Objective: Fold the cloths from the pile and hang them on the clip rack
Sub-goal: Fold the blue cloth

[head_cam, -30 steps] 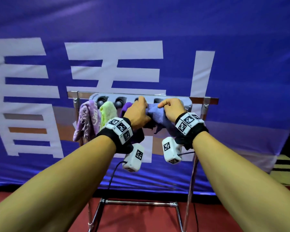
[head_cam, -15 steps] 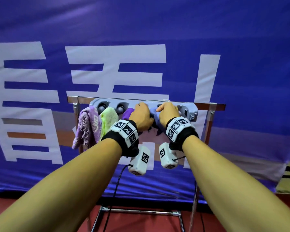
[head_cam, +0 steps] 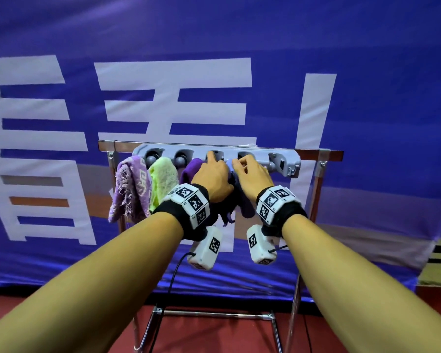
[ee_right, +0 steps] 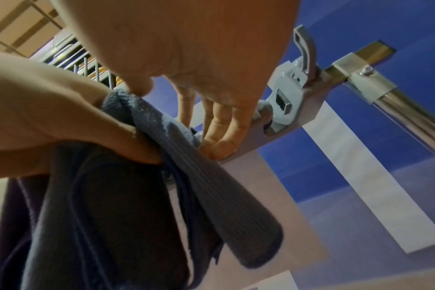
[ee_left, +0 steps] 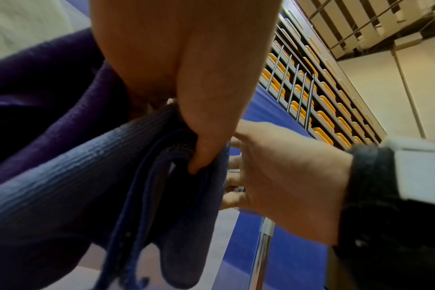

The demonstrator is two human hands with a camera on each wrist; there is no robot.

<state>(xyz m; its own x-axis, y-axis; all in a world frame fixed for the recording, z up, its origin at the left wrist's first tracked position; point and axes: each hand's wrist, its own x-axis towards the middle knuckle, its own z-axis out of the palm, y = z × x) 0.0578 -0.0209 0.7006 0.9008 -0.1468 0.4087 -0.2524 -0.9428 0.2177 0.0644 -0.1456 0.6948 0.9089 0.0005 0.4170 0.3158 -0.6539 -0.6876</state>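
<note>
A grey clip rack [head_cam: 281,159] sits on a metal frame [head_cam: 316,189]. Three cloths hang from it: lilac patterned [head_cam: 131,189], green [head_cam: 163,182] and dark purple [head_cam: 192,168]. Both hands hold a folded blue ribbed cloth [head_cam: 243,202] up against the rack, between the purple cloth and the empty right end clip [ee_right: 282,102]. My left hand [head_cam: 214,174] grips its top fold, thumb [ee_left: 201,153] pressed into the cloth [ee_left: 162,196]. My right hand [head_cam: 250,174] pinches the cloth's top [ee_right: 127,102], and its other fingers [ee_right: 219,141] touch the rack's underside. The clip behind the hands is hidden.
A blue banner [head_cam: 367,72] with large white characters hangs close behind the rack. The frame's legs and lower crossbar [head_cam: 214,313] stand on a red floor. In the left wrist view, stands with orange seats [ee_left: 323,117] rise in the distance.
The hands have drawn closer together and the blue cloth, once spread between them, is now bunched up against the rack.
</note>
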